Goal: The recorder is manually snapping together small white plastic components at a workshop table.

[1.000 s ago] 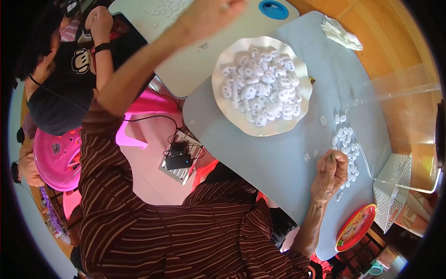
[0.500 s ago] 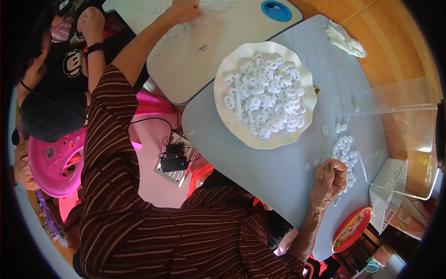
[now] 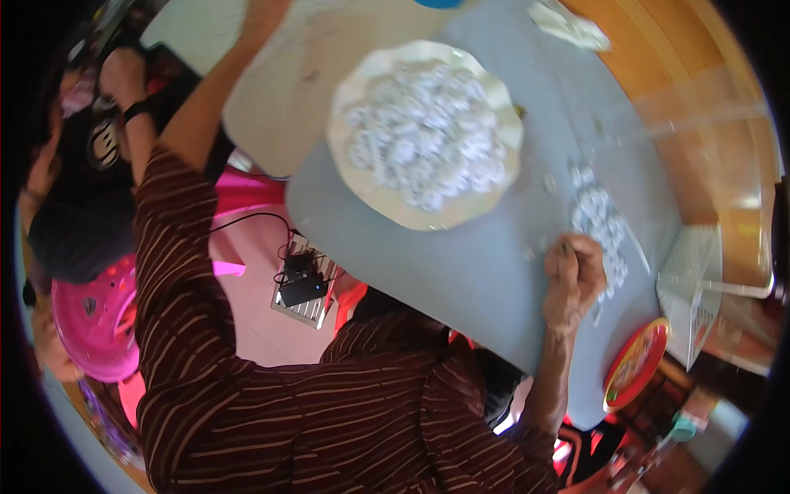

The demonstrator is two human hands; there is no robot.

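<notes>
My right hand (image 3: 576,278) is closed, thumb against bent fingers, low over the grey table (image 3: 395,263). Whatever its fingers hold, if anything, is hidden. Beside it lies a loose heap of small white plastic pieces (image 3: 599,221), with a few strays to its left. A scalloped cream bowl (image 3: 350,169), left of that hand, is heaped with larger white two-holed plastic pieces (image 3: 428,123) and a thin white stick. My left arm reaches forward over a white board (image 3: 288,90). Only part of my left hand (image 3: 267,11) shows at the top edge; its fingers are cut off.
A clear plastic box (image 3: 691,173) and a white perforated basket (image 3: 691,288) stand at the right. Near them is a red-rimmed tray (image 3: 635,366). A crumpled white bag (image 3: 568,25) lies at the far edge. Another person (image 3: 90,181) sits left, beside a pink stool (image 3: 95,317).
The view has shifted and blurred, so table things sit higher in it. My left hand, earlier closed over white pieces on the board, is now mostly out of view. My right hand stays by the heap.
</notes>
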